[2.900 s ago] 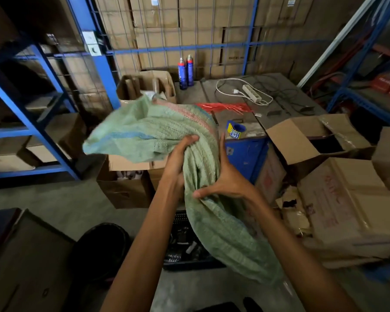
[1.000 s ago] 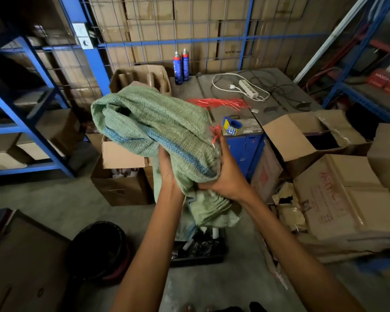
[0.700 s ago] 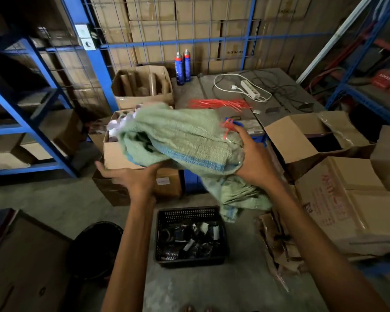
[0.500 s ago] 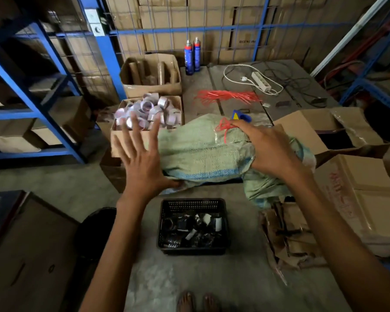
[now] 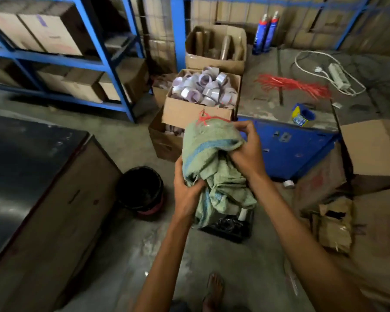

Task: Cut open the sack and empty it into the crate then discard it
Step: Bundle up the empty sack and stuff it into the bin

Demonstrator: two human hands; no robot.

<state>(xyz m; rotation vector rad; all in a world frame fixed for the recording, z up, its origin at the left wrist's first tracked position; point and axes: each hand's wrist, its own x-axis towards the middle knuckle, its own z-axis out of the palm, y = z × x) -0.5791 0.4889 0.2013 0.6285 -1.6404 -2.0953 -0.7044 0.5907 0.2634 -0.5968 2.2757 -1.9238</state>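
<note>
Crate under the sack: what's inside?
Dark items and one white piece show in the crate; the hanging sack hides the rest.

Crate (image 5: 231,234) mostly behind sack (image 5: 208,149) — contents (image 5: 228,222) blurred, perhaps rolls.

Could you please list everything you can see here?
sack: one, green, bunched, centre.
crate: one, black, below the sack, partly hidden.
bucket: one, black, left of the crate.
cardboard box: one, brown, full of tape rolls, behind the sack.
spray cans: two, blue, back of the table.
strings: one bundle, red, on the table.
power strip: one, white, table's right side.
left hand: one, grips the sack low.
right hand: one, grips the sack higher.
</note>
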